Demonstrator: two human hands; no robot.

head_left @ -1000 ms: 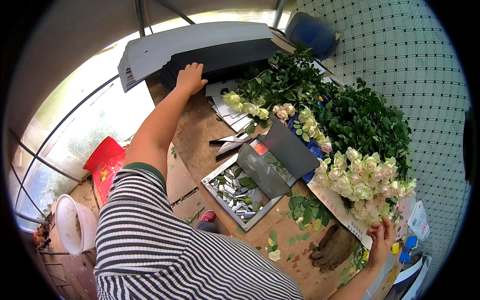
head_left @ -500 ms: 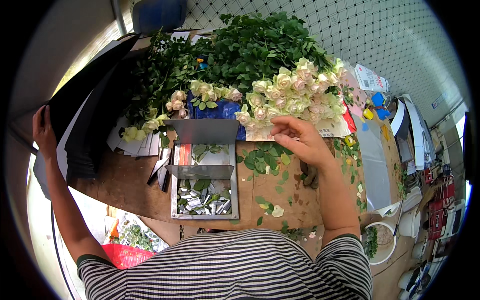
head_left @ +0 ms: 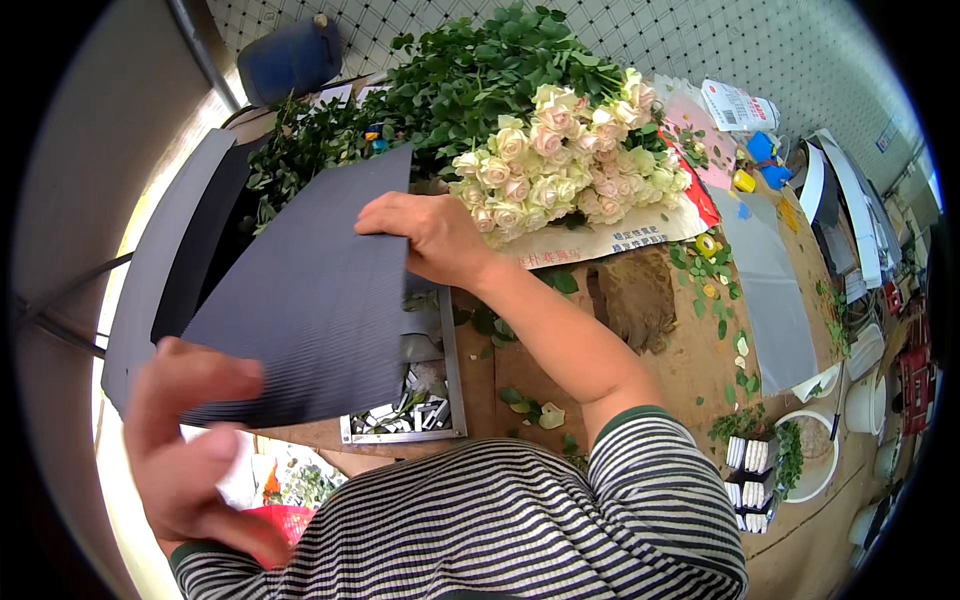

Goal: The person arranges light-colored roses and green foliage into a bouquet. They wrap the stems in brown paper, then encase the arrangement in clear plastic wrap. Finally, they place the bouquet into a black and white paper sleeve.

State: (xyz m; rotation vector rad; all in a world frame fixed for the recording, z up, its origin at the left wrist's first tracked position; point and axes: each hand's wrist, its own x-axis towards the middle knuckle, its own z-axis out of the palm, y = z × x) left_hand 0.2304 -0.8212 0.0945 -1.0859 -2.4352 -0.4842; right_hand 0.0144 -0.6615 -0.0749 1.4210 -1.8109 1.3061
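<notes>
A dark grey corrugated sheet [head_left: 320,290] stands tilted over the metal tray. My right hand [head_left: 430,235] is closed on its right edge, fingers over the near face. By the sheet's lower left corner is my left hand [head_left: 190,440], blurred, with thumb and fingers apart; I see nothing held in it. The sheet hides most of the metal tray [head_left: 452,370], where small silvery pieces [head_left: 425,412] and leaves lie. Behind my right hand rests a bunch of cream-pink roses [head_left: 560,165] on printed paper [head_left: 600,240].
More dark sheets [head_left: 165,240] stand at the left. Cut green stems [head_left: 480,80] are heaped at the back, near a blue container [head_left: 290,62]. Leaves and petals are scattered over the brown table [head_left: 520,350]. A white bucket [head_left: 808,455] stands at the lower right.
A dark sheet now stands in front of me, held by my right hand, which moved left. My left hand came from the sheets down toward me. The view shifted slightly.
</notes>
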